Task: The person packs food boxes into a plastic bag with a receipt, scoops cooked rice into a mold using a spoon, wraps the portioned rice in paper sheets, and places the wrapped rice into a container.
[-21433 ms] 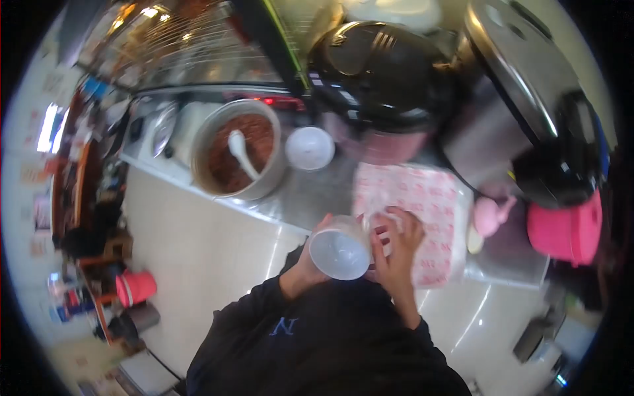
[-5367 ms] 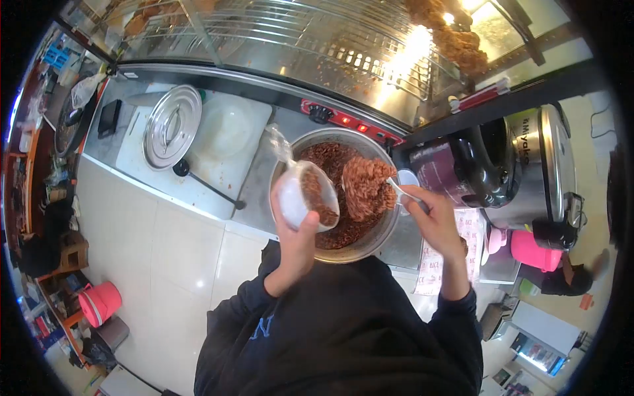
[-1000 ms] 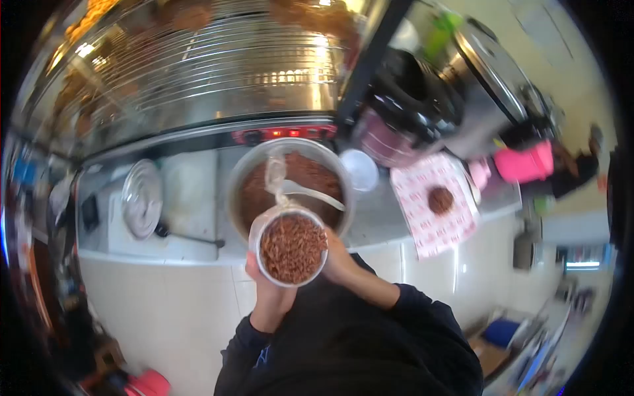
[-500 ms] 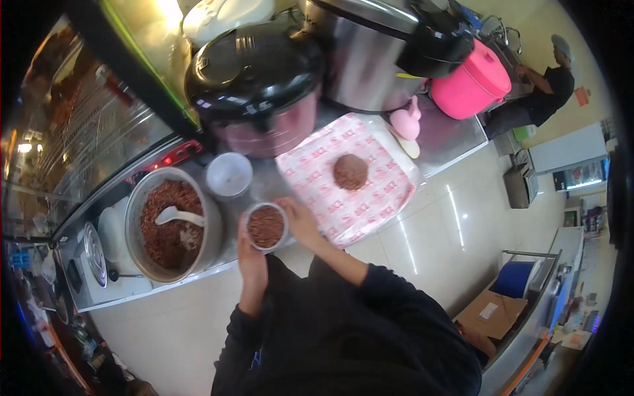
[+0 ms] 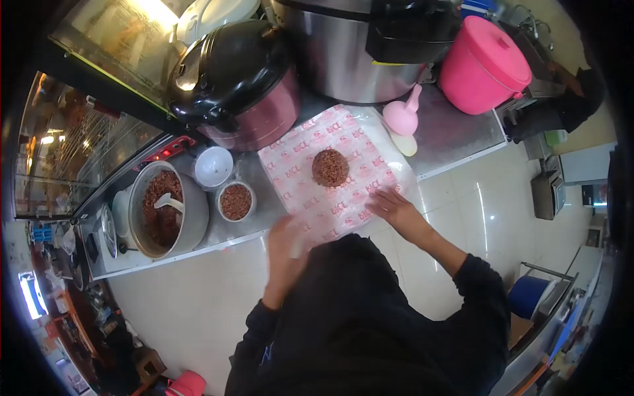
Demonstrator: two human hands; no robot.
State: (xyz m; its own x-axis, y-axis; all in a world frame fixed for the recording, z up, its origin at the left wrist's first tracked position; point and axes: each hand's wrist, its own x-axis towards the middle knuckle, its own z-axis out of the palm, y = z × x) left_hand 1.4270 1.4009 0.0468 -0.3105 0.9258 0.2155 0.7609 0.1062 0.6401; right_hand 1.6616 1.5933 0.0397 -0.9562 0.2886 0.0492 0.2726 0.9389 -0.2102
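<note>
A round mound of reddish-brown rice (image 5: 330, 167) sits on a stack of pink-and-white printed wrapping paper (image 5: 300, 191) on the counter. My right hand (image 5: 396, 210) lies at the paper's near right side, fingers stretched out over it. At the near left corner of the paper is my left hand (image 5: 285, 254), smeared by motion; whether it grips the paper cannot be made out. A small tub filled with the same rice (image 5: 236, 202) stands on the counter left of the paper, apart from both hands.
Further left are a metal pot (image 5: 196, 221) of rice with a white rice paddle (image 5: 169, 202) and a pale empty-looking bowl (image 5: 213, 167). Behind stand a rice cooker (image 5: 257, 119), a large steel cooker (image 5: 333, 59), a pink ladle-like tool (image 5: 401, 119) and a pink bucket (image 5: 479, 72). Someone works at the far right.
The rice-filled tub has left my hands and now stands on the counter by the bowl. Both hands have moved right to the paper, my right hand furthest.
</note>
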